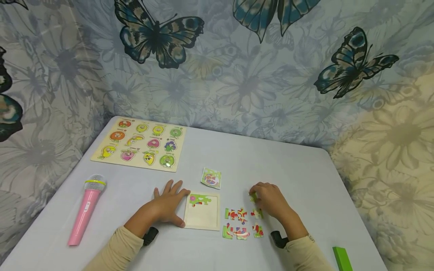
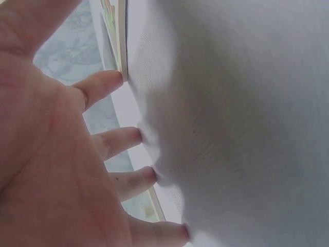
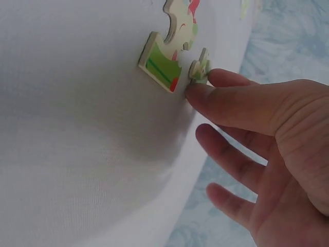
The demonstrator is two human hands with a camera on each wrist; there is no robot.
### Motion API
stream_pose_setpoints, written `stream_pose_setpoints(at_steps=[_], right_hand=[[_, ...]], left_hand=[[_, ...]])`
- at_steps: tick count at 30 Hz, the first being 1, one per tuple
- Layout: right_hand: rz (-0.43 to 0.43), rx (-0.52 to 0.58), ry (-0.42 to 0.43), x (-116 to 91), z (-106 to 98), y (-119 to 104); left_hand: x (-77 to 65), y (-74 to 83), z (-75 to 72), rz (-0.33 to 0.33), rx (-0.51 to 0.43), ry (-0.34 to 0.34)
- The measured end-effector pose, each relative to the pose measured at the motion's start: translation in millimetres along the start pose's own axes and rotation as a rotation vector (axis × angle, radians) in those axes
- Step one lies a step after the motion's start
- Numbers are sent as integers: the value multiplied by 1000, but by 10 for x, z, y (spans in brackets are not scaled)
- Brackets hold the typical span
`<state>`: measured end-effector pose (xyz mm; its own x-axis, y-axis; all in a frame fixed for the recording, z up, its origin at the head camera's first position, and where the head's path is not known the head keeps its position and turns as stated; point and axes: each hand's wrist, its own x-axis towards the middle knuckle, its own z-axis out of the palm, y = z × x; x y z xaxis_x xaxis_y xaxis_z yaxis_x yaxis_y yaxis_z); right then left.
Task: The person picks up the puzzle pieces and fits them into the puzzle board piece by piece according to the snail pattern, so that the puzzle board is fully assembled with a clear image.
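Observation:
A square wooden puzzle tray (image 1: 202, 218) lies in front of me, with joined green pieces (image 1: 202, 199) in its upper left. My left hand (image 1: 168, 204), fingers spread, touches the tray's left edge with thumb and index finger; in the left wrist view the index fingertip (image 2: 115, 77) meets the tray's corner. To the right, my right hand (image 1: 271, 200) pinches a small green puzzle piece (image 1: 253, 196) between thumb and index finger, low over the table. The right wrist view shows this piece (image 3: 199, 69) partly hidden by the fingers. Several loose puzzle pieces (image 1: 242, 214) lie between tray and right hand.
A small picture card (image 1: 211, 178) lies behind the tray. At the back left is a fruit peg board (image 1: 156, 152), and a pink toy microphone (image 1: 86, 210) lies at the left. One green block (image 1: 342, 258) sits near the front right, and a patterned curtain (image 1: 237, 75) hangs behind the table.

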<state>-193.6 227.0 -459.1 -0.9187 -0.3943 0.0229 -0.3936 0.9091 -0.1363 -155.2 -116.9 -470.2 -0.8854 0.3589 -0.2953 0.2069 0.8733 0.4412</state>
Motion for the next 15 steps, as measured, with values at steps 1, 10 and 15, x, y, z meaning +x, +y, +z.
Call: stream_pose_setpoints(at_steps=[1,10,15], right_hand=[[-3,0,3,1,2,-12],[-139,0,48,99,22,-363],[-255,38,25,180,56,-659]], left_hand=[[-1,-3,2,0,1,1],[13,-14,10,5,4,5],[7,-4,2,10,2,3]])
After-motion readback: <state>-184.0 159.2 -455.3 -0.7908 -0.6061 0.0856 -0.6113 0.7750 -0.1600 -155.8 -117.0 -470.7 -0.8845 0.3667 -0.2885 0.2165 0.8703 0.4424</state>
